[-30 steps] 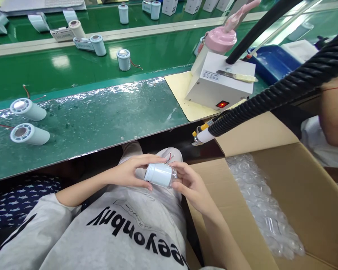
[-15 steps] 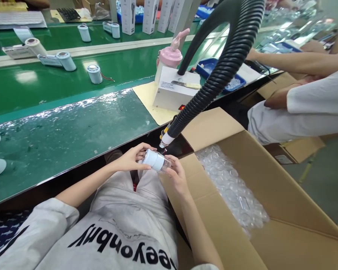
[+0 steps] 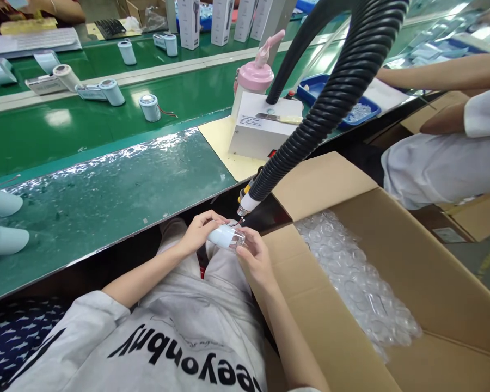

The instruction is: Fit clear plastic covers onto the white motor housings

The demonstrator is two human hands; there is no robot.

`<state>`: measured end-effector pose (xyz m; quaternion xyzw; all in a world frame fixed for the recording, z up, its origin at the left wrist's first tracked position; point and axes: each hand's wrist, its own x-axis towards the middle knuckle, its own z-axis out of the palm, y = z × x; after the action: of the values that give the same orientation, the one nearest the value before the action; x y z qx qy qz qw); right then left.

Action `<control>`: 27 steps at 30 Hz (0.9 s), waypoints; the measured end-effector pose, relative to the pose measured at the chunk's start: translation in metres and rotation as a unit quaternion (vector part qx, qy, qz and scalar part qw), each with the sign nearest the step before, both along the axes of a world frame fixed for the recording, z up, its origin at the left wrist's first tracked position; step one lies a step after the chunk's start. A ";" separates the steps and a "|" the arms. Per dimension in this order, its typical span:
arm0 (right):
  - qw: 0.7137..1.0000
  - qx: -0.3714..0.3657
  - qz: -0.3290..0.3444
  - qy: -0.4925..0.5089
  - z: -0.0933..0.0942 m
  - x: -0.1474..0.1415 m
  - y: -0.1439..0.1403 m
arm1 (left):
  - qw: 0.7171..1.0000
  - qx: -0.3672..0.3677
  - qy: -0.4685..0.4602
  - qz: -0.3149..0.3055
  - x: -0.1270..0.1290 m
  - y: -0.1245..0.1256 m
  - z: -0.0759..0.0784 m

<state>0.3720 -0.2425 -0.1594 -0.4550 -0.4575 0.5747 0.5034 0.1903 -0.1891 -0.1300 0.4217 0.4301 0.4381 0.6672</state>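
Observation:
I hold a small pale-blue cylinder with a clear end cap over my lap, below the bench edge. My left hand grips its closed end from the left. My right hand holds the clear end from the right. Thin red wires show at the top of the part. The white and yellow nozzle of a black ribbed hose hangs just above the part, almost touching it.
An open cardboard box with several clear plastic caps stands at my right. Two pale cylinders lie at the bench's left edge. A white box unit and pink bottle stand behind the hose. Another person's arms are at the right.
My head turned right and pulled back, so the box and the neighbour came into view. The cylinder stayed in both hands and now sits right under the hose nozzle.

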 end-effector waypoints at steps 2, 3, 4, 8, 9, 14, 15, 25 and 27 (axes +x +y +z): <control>1.000 0.009 0.004 -0.003 0.002 0.001 -0.003 | 1.000 -0.020 -0.011 -0.006 -0.001 -0.001 0.005; 1.000 0.017 0.004 -0.007 0.004 0.002 -0.004 | 0.999 -0.028 -0.018 -0.012 -0.003 -0.001 0.007; 1.000 0.026 0.004 -0.011 0.006 0.003 -0.006 | 0.999 -0.035 -0.026 -0.021 -0.006 -0.002 0.010; 0.999 0.040 0.016 -0.013 0.015 0.006 -0.011 | 0.992 0.003 -0.043 -0.115 -0.023 -0.010 0.021; 0.999 0.039 0.021 -0.013 0.017 0.006 -0.012 | 0.989 0.025 -0.039 -0.140 -0.027 -0.013 0.023; 0.998 0.057 0.031 -0.021 0.019 0.002 -0.017 | 0.989 0.093 0.038 -0.106 -0.032 -0.029 0.029; 0.997 0.061 0.029 -0.031 0.019 0.001 -0.018 | 0.990 0.096 0.057 -0.087 -0.031 -0.032 0.030; 0.996 0.068 0.034 -0.056 0.027 -0.004 -0.029 | 1.000 -0.009 0.016 -0.005 -0.024 -0.034 0.025; 0.996 0.064 0.030 -0.045 0.031 -0.004 -0.029 | 0.999 0.000 -0.019 -0.044 -0.031 -0.037 0.029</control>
<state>0.3682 -0.2720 -0.1283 -0.4336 -0.5290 0.5382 0.4924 0.1594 -0.2265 -0.1015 0.4319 0.3985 0.4165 0.6937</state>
